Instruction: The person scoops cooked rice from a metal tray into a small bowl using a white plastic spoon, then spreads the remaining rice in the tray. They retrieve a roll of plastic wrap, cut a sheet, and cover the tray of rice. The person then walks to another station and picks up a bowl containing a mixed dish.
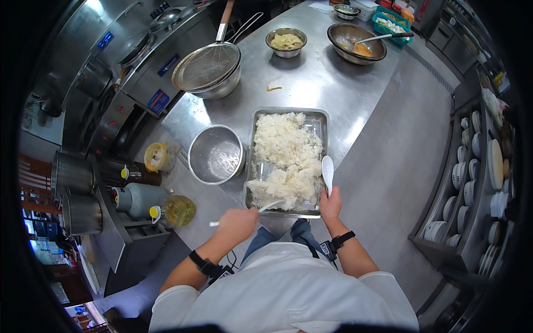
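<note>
A rectangular stainless steel tray (291, 110) lies before me with cooked white rice (287, 145) spread over much of it. My left hand (238, 225) grips a white utensil (270, 205), whose far end reaches over the rice at the near left part of the tray. At the near right corner, my right hand (331, 203) is closed on the handle of a white rice spoon (327, 166), its bowl pointing away from me over the tray's right rim. Whether that hand also touches the tray cannot be told. An empty steel bowl (216, 155) stands just left of the tray.
Farther back on the steel table (316, 79) are a mesh strainer (206, 66) over a bowl, a small bowl of pale shredded food (286, 41) and a wide bowl (357, 43) with a ladle. Oil jugs (177, 211) stand lower left; a dish rack (454, 200) is right.
</note>
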Motion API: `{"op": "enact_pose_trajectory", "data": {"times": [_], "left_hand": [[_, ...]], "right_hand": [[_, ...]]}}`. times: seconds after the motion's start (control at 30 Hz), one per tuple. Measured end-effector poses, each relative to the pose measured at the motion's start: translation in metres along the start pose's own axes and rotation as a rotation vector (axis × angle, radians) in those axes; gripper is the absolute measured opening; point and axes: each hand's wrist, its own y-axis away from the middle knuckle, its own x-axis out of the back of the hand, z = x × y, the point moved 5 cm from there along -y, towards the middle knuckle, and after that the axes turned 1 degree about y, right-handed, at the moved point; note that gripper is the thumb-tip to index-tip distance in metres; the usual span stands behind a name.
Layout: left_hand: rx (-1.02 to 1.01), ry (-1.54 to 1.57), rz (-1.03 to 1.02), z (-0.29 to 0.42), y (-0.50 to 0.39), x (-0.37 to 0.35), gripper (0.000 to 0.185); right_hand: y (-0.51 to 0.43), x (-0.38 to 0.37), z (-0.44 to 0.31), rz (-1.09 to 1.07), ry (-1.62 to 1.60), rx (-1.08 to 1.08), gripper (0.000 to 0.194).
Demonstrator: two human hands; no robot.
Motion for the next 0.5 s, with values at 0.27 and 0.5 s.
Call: {"op": "enact_pose_trajectory", "data": {"times": [0.27, 0.5], "left_hand": [[0.214, 0.019, 0.046, -0.013, -0.021, -0.006, 0.009], [0.132, -0.233, 0.083, 0.011, -0.068, -0.031, 0.016]], "right_hand": [[-0.003, 0.002, -0.004, -0.024, 0.021, 0.002, 0.024], [0.002, -0.002, -0.007, 0.009, 0.032, 0.018, 0.023]]}}
